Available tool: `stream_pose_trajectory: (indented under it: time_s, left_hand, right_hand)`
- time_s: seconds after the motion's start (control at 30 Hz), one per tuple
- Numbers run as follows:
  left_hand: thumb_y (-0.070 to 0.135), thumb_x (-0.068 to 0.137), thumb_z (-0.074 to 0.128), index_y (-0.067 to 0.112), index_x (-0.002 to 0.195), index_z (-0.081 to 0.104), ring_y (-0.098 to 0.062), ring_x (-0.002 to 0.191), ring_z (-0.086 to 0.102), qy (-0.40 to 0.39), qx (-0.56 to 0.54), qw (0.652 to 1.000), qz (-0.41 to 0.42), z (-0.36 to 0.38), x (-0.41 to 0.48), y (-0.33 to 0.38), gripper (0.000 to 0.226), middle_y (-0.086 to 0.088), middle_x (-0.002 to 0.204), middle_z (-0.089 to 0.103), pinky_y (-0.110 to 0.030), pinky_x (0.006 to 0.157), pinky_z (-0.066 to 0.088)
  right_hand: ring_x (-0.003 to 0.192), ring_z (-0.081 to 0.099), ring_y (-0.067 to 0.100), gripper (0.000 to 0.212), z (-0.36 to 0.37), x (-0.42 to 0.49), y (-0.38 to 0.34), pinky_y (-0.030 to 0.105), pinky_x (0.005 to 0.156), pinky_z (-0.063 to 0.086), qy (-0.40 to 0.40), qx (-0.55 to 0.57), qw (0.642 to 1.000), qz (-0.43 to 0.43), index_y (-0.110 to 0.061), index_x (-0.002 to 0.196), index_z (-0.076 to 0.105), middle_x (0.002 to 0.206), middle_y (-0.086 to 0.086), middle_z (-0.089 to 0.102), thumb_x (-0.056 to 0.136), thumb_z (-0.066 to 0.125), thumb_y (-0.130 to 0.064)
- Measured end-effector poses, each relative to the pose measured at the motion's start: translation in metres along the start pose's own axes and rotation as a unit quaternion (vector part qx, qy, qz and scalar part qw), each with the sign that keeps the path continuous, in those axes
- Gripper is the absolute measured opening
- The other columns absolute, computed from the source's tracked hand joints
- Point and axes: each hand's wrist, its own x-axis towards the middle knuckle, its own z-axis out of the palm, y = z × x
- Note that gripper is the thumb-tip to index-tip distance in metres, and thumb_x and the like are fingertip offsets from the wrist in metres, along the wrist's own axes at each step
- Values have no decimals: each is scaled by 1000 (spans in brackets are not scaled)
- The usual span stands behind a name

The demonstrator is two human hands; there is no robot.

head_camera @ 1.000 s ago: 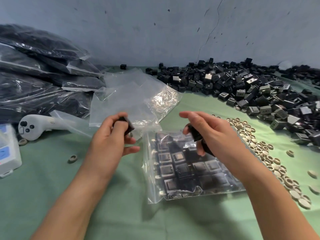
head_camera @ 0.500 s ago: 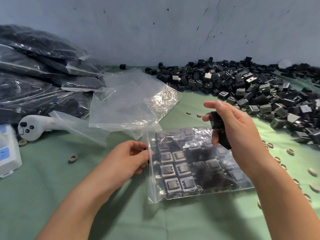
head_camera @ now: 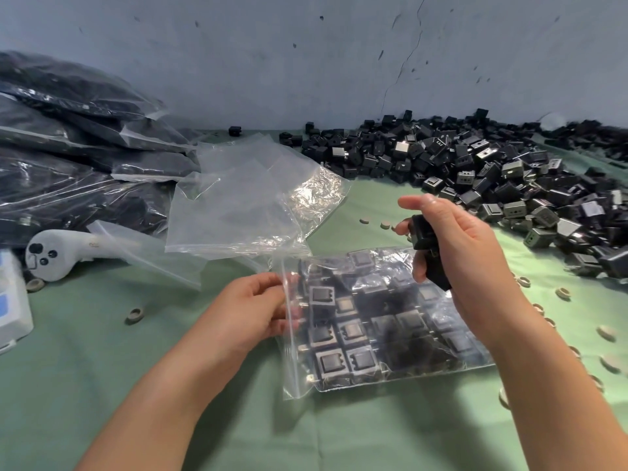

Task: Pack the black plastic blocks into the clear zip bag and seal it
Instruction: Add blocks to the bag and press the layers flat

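- On the green desk (head_camera: 102, 385), the bag (head_camera: 390, 334) lies flat, mostly filled with rows of blocks (head_camera: 331, 363), its mouth facing left.
- Your left hand (head_camera: 251, 311) pinches the mouth's edge; lift it to widen the opening.
- Your right hand (head_camera: 455, 253) grips loose blocks (head_camera: 424, 234) above the bag; slide them in flat, beside the rows.

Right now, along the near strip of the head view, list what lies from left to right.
White box → white controller → tan ring → left hand → clear zip bag → right hand holding black blocks → scattered tan rings.
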Motion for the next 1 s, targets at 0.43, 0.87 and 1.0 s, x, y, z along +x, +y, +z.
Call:
stream_pose_trajectory:
  time_s: [0.43,0.87,1.0]
  left_hand:
    - [18,97,61,8,115,60,-25,89,75,-10,-52,998,-20,12,-6,7,20,-16,107,72,-27,69,62]
    - [14,96,62,6,120,57,-28,98,73,-88,-145,984,-47,18,-7,10,26,-18,104,75,-31,80,61]
    - [17,95,63,3,123,56,-30,102,72,-123,-165,977,-54,19,-5,10,32,-20,108,73,-33,85,59]
  right_hand:
    - [48,52,13,26,-2,1,1,23,45,45,7,-7,1000,-1,-26,104,75,83,-3,71,101,52,-40]
    - [46,51,13,26,0,2,3,21,42,45,4,-18,1000,2,-23,105,74,82,-3,72,101,51,-37]
    - [44,51,12,26,1,3,5,19,41,44,8,-27,1000,2,-22,105,74,80,-5,71,102,51,-35]
